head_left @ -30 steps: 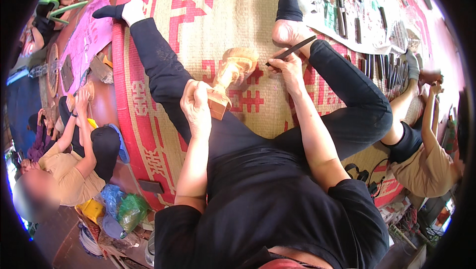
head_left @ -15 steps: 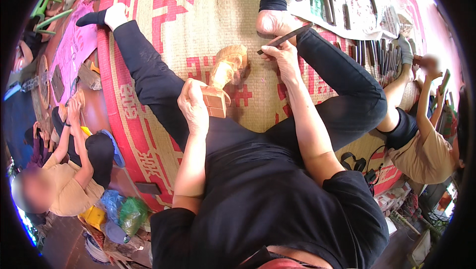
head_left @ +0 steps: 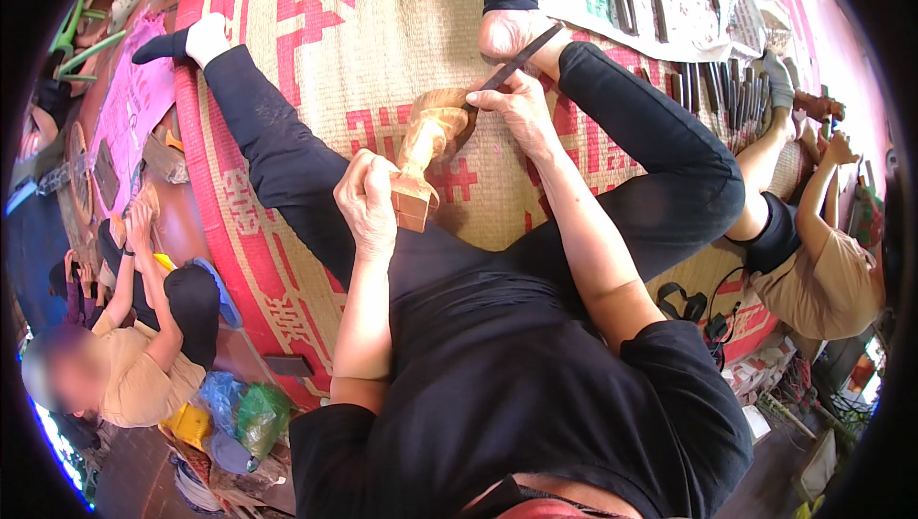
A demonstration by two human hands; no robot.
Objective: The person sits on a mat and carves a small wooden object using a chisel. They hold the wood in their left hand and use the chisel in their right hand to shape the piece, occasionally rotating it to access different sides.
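My left hand (head_left: 368,199) is closed around the square base end of a carved wooden piece (head_left: 421,151), pale brown, with a narrower waist and a wide round head. The piece is held tilted above my lap, its round head pointing away from me. In my right hand (head_left: 521,113) is a long, dark, flat chisel (head_left: 531,49), gripped between thumb and fingers. It slants from upper right down toward the round head and lies right beside it. Whether its edge touches the wood I cannot tell.
A red and straw-coloured woven mat (head_left: 316,70) lies under my outstretched legs. At the upper right, several dark-handled tools (head_left: 660,17) rest on a white sheet (head_left: 574,17), with more beside it. One person (head_left: 143,371) sits at the left, another (head_left: 822,280) at the right.
My right hand has moved left with the chisel, bringing it up to the wooden piece's round head. The left hand still grips the base, with the piece tilted slightly differently.
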